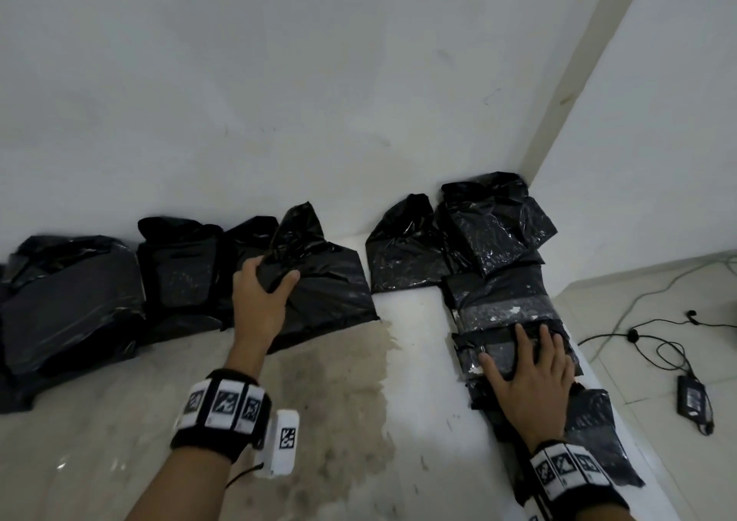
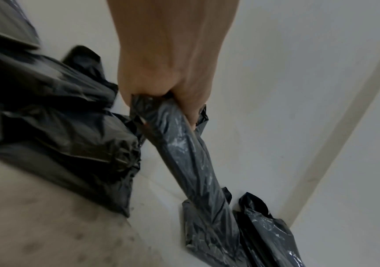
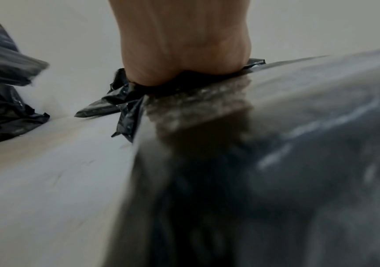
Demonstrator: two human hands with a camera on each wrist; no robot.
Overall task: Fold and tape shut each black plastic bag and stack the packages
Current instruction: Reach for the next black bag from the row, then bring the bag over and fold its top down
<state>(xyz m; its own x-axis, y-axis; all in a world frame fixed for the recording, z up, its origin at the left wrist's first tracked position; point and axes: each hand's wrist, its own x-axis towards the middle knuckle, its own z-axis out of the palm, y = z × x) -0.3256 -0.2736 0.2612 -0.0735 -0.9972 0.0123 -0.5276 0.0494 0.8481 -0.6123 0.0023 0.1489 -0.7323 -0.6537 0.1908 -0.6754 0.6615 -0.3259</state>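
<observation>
The right wrist view blurs the taped package [image 3: 276, 144], which hides the right hand's fingers.

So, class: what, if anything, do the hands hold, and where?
The left hand grips a black bag by its bunched neck. The right hand rests flat on a taped package, holding nothing.

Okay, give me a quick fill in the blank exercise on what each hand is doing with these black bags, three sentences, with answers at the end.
1. The left hand grips the bunched top of an unsealed black bag with its fingers ____ round the plastic.
2. The right hand lies ____ on the taped package, fingers straight.
3. The power adapter and its cables lie on the floor to the person's ____ side.

Missing words: curled; flat; right
</observation>
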